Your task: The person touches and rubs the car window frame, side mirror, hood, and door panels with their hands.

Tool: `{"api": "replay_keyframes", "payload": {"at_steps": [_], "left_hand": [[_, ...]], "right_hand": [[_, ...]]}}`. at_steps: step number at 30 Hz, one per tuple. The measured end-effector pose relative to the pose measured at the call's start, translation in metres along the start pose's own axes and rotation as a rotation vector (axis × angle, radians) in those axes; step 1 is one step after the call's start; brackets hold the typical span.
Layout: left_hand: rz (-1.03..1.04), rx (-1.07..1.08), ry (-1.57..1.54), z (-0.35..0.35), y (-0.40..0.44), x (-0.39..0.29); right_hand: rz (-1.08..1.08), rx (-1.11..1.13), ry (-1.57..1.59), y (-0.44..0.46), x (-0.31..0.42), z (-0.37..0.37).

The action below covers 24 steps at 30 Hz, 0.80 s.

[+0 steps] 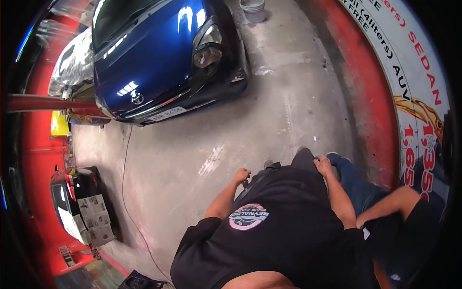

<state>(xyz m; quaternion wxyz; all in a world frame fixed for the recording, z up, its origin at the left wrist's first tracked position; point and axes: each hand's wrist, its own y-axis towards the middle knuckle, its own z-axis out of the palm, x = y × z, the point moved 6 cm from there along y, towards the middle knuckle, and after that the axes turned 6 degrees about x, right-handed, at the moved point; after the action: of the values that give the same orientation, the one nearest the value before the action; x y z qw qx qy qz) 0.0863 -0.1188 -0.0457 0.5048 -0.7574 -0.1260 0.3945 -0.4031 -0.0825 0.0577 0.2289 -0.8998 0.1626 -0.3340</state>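
Observation:
In the head view my left hand [242, 175] is beside my left hip, its fingers curled closed. A small dark thing shows just under it, too small to name. My right hand [323, 165] is also closed, at the edge of the dark trousers [303, 160] on my right side. Whether it grips the cloth or something else is hidden. Between my arms is my black shirt [288, 212] with a round printed logo [249, 217]. Both hands are apart from the blue car [144, 58] in front of me.
Close on my right is another person's bent arm [392, 204] and blue jeans [353, 178]. A cable [126, 178] runs along the concrete floor. At left stands a dark car part-covered with newspaper [96, 216]. A bucket [253, 10] stands beyond the blue car; a printed sign [409, 58] is at right.

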Motion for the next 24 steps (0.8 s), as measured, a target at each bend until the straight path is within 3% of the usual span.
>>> {"api": "replay_keyframes", "payload": {"at_steps": [9, 11, 14, 17, 22, 24], "left_hand": [[-0.057, 0.172, 0.057, -0.013, 0.091, -0.148], [-0.082, 0.152, 0.028, -0.026, 0.117, -0.197], [-0.136, 0.106, -0.072, -0.032, 0.128, -0.263], [-0.035, 0.013, -0.144, -0.061, 0.190, -0.355], [0.220, -0.186, -0.198, -0.098, 0.234, -0.474], [0.227, -0.206, -0.211, -0.113, 0.246, -0.518]], "right_hand": [[0.174, 0.012, 0.194, 0.103, -0.066, -0.045], [0.198, -0.045, 0.477, 0.156, -0.104, -0.051], [0.212, 0.081, 0.331, 0.214, -0.102, -0.126], [0.281, 0.167, 0.369, 0.284, -0.108, -0.195], [0.244, 0.227, 0.271, 0.402, -0.091, -0.292], [0.166, 0.178, 0.268, 0.452, -0.078, -0.313]]}}
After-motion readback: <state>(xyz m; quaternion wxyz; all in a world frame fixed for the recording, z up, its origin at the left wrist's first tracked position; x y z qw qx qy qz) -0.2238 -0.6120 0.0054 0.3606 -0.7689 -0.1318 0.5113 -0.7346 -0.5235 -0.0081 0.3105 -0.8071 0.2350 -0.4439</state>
